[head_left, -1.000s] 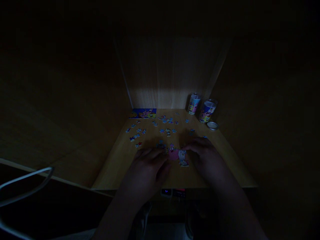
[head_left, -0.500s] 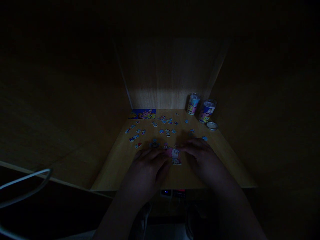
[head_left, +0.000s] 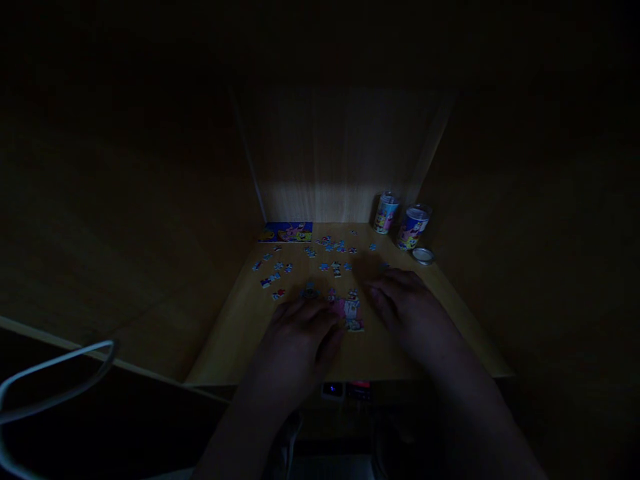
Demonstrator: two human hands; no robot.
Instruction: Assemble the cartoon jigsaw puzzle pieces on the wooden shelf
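Observation:
The scene is very dark. A small joined cluster of pink and white puzzle pieces [head_left: 350,312] lies on the wooden desk [head_left: 235,333] between my hands. My left hand [head_left: 300,333] rests flat on the desk with its fingertips touching the cluster's left edge. My right hand [head_left: 407,307] lies just right of the cluster, fingers stretched out and slightly curled, apart from the pieces. Loose puzzle pieces [head_left: 330,257] are scattered over the far half of the desk.
A blue picture card [head_left: 286,232] lies at the back left against the wooden wall. Two printed tubs [head_left: 386,213] [head_left: 413,227] stand at the back right, with a round lid [head_left: 423,255] beside them. A white cable [head_left: 50,373] loops at lower left.
My right hand has drawn off the cluster to the right, leaving the joined pieces uncovered. The left hand has stayed at the cluster's left edge. The view shifted slightly.

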